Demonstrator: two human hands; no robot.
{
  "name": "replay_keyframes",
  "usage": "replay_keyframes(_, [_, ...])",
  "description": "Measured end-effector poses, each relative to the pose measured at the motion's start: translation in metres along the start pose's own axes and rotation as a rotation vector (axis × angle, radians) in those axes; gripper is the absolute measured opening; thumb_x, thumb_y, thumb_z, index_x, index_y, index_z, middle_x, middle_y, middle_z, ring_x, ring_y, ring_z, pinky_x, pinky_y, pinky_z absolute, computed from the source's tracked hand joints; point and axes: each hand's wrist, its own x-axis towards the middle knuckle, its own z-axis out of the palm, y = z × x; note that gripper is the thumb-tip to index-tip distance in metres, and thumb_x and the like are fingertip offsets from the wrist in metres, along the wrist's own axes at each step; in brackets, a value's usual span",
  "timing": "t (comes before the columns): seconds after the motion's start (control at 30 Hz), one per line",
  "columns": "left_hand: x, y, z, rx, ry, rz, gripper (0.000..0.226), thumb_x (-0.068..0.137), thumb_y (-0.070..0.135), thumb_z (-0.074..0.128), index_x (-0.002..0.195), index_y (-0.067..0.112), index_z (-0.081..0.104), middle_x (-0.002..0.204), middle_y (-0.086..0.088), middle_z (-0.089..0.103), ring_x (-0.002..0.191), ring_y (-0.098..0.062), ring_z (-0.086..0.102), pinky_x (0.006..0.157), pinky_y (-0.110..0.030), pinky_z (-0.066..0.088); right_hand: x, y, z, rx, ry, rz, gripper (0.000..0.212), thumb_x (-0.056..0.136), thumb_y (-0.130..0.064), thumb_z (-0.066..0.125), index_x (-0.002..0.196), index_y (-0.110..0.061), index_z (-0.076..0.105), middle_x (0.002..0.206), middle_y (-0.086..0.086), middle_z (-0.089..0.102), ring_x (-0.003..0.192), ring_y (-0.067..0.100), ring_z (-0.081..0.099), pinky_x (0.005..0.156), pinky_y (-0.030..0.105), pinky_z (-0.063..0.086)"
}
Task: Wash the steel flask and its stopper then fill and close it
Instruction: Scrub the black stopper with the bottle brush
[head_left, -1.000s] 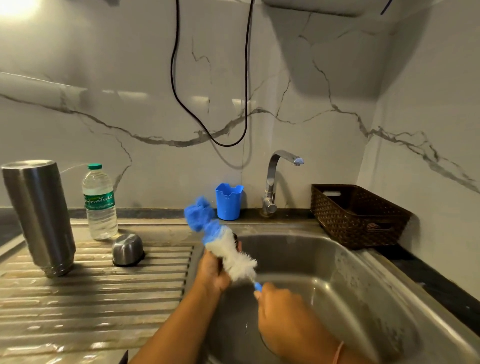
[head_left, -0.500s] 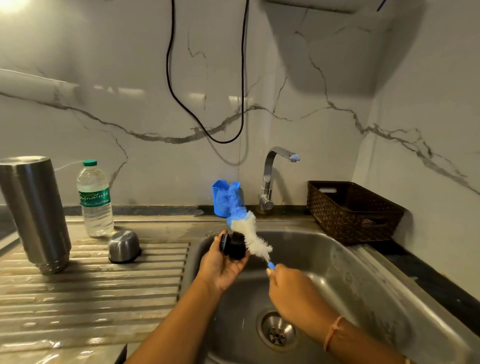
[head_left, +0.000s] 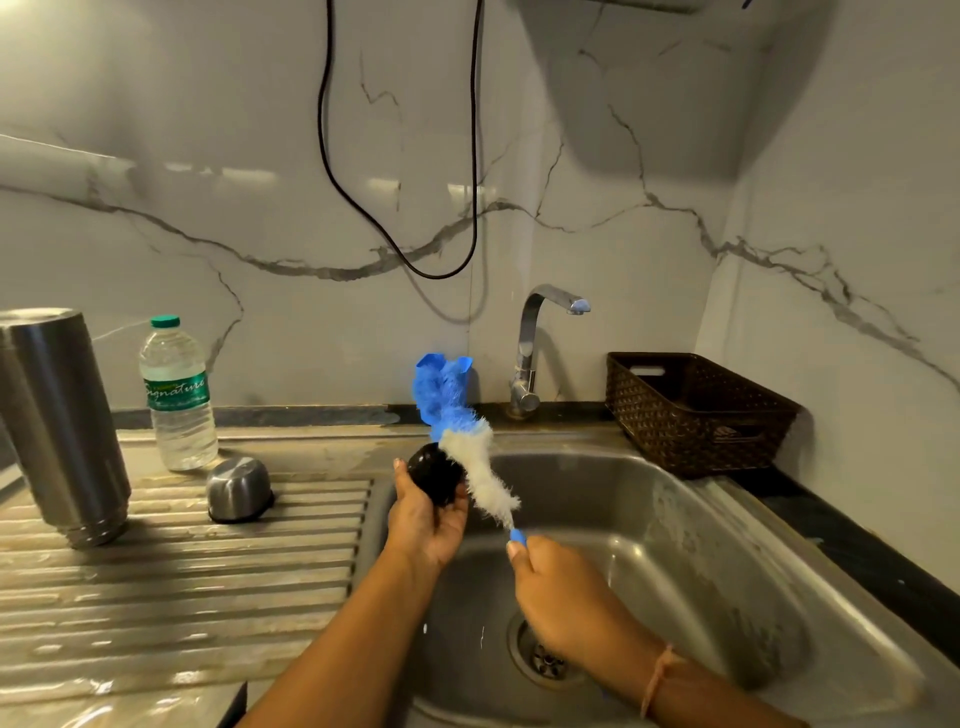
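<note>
Over the steel sink (head_left: 685, 545), the left hand (head_left: 423, 519) cups the black stopper (head_left: 434, 470), probably so drips land in the basin, while the right hand (head_left: 561, 592) grips the brush (head_left: 483, 467) against it, and the flask (head_left: 62, 415) stands inverted on the drainboard (head_left: 182, 571), apparently draining.

Steel flask (head_left: 57, 426): one, at the left edge of the frame. Steel cap (head_left: 239, 488): one. Water bottle (head_left: 179, 395): one. Black stopper (head_left: 434, 475): one. Bottle brush (head_left: 483, 478): one. Tap (head_left: 530, 353): one. Sink (head_left: 701, 545): one. Woven basket (head_left: 696, 410): one, at right. Black cable (head_left: 475, 156): one loop. Hands: two, left hand (head_left: 426, 519) and right hand (head_left: 556, 592).
</note>
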Motion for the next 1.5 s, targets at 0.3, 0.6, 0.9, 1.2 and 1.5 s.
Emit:
replay_keyframes(0.3, [-0.009, -0.003, 0.005, 0.001, -0.07, -0.007, 0.056, 0.092, 0.047, 0.048, 0.135, 0.012, 0.048, 0.098, -0.01, 0.065, 0.078, -0.018, 0.068, 0.056, -0.034, 0.059, 0.004, -0.014, -0.003, 0.043, 0.003, -0.021, 0.035, 0.102, -0.033, 0.028, 0.07, -0.022, 0.035, 0.081, 0.002, 0.053, 0.08, 0.022, 0.048, 0.064, 0.027, 0.027])
replay_keyframes(0.6, [-0.017, 0.001, 0.003, 0.109, 0.001, 0.072, 0.047, 0.101, 0.039, 0.031, 0.134, 0.008, 0.045, 0.098, -0.007, 0.061, 0.082, -0.017, 0.058, 0.073, -0.031, 0.051, -0.007, -0.021, 0.008, 0.055, -0.104, -0.008, 0.038, 0.102, -0.034, 0.03, 0.066, -0.024, 0.029, 0.086, 0.003, 0.051, 0.081, 0.019, 0.043, 0.069, 0.024, 0.028])
replay_keyframes(0.9, [-0.022, 0.006, 0.002, 0.827, 0.185, 0.483, 0.057, 0.075, 0.024, 0.077, 0.117, 0.013, 0.04, 0.115, -0.007, 0.052, 0.102, -0.019, 0.053, 0.087, -0.029, 0.045, 0.011, 0.03, -0.028, 0.034, -0.044, 0.05, 0.036, 0.099, -0.033, 0.037, 0.094, -0.006, 0.06, 0.075, 0.001, 0.052, 0.071, 0.017, 0.048, 0.055, 0.025, 0.031])
replay_keyframes(1.2, [-0.02, 0.001, -0.005, 1.097, 0.204, 0.583, 0.052, 0.074, 0.012, 0.078, 0.119, 0.015, 0.051, 0.106, 0.003, 0.056, 0.104, -0.017, 0.055, 0.087, -0.029, 0.044, -0.016, 0.048, -0.027, -0.229, 0.042, -0.116, 0.031, 0.101, -0.039, 0.026, 0.108, -0.02, 0.051, 0.071, -0.006, 0.054, 0.067, 0.011, 0.054, 0.067, 0.028, 0.044])
replay_keyframes(1.5, [-0.017, -0.008, -0.002, 1.092, 0.155, 0.604, 0.042, 0.071, 0.02, 0.08, 0.105, 0.02, 0.056, 0.104, -0.002, 0.066, 0.096, -0.017, 0.062, 0.088, -0.034, 0.051, 0.002, 0.032, -0.022, -0.151, 0.04, -0.089, 0.029, 0.101, -0.038, 0.029, 0.085, -0.019, 0.043, 0.077, 0.001, 0.055, 0.077, 0.025, 0.057, 0.07, 0.035, 0.043])
